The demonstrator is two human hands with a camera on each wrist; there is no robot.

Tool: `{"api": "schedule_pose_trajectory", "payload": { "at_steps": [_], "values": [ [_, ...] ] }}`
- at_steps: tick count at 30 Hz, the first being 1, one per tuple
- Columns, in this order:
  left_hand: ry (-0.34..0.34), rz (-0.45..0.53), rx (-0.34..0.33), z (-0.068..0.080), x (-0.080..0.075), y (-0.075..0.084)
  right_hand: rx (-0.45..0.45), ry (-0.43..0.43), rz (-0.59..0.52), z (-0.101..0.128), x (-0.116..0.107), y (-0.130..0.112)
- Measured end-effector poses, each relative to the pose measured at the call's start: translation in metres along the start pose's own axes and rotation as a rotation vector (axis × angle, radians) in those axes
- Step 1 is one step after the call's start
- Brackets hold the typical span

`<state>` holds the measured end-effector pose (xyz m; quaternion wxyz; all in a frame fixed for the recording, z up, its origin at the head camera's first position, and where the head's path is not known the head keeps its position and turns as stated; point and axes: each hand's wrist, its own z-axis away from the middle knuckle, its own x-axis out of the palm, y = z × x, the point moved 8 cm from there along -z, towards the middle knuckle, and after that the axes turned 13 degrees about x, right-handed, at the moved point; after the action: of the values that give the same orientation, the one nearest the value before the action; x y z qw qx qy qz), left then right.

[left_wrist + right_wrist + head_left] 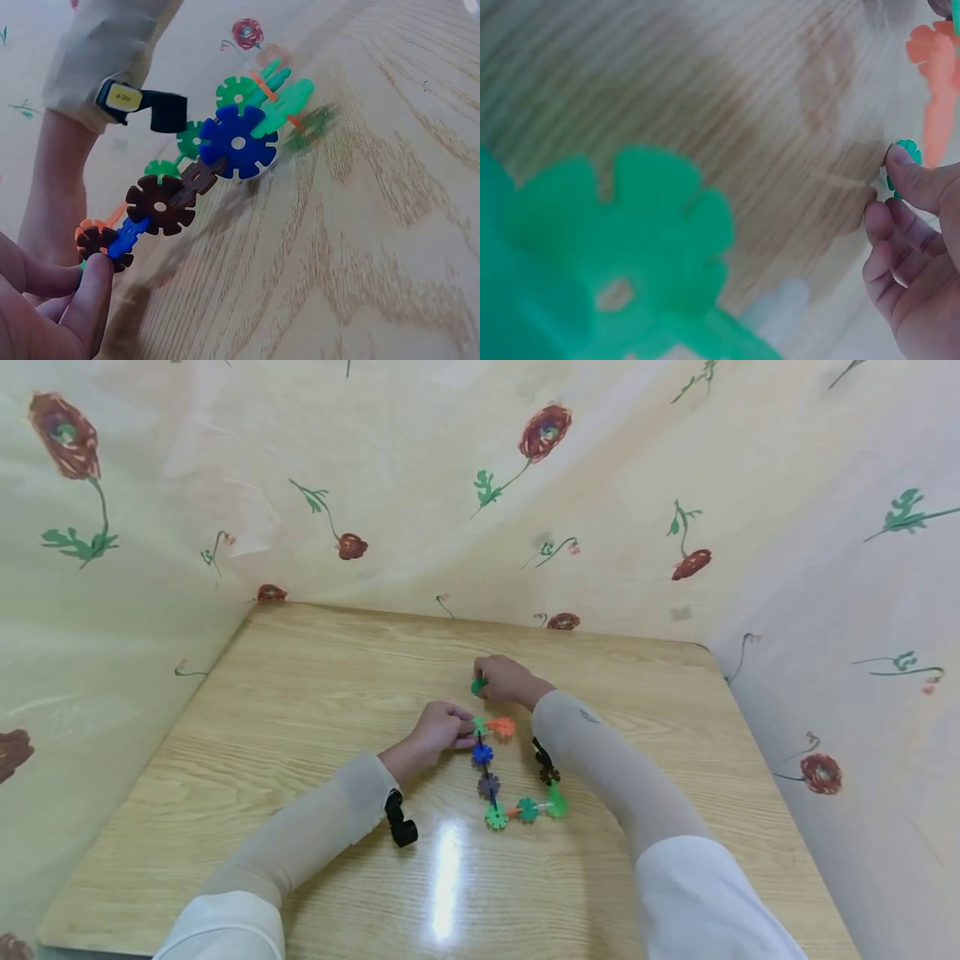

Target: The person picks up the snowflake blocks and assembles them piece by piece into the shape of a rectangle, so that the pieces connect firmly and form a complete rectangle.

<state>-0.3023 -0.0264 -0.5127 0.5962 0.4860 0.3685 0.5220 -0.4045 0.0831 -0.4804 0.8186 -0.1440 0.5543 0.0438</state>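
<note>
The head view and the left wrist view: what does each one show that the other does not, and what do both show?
Only the head view shows both hands: the left hand holding the chain's upper end, the right hand pinching a loose green piece, plus the floral cloth.

Only the left wrist view shows the yellow label on the wrist strap.

Both show the chain of snowflake pieces on the wooden table.

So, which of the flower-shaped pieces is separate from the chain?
The green piece pinched in the right hand. It sits apart beyond the chain, while every other piece is linked; the left hand holds the chain's end.
</note>
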Motion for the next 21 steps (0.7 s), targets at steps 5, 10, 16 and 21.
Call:
{"api": "schedule_pose_trajectory", "payload": {
  "at_steps": [5,10,16,21],
  "values": [
    [0.011,0.029,-0.001,0.0,-0.003,0.0,-0.025,0.087,-0.09,0.015,-0.011,0.015],
    [0.032,0.047,-0.005,0.0,-0.003,-0.002,-0.021,0.115,-0.267,0.04,-0.023,0.035],
    [0.054,0.058,0.007,-0.001,-0.002,-0.002,-0.018,0.095,-0.397,0.066,-0.026,0.054],
    [0.054,0.066,0.018,-0.001,-0.001,-0.001,-0.038,0.063,-0.403,0.083,-0.019,0.059]
  ]
}}
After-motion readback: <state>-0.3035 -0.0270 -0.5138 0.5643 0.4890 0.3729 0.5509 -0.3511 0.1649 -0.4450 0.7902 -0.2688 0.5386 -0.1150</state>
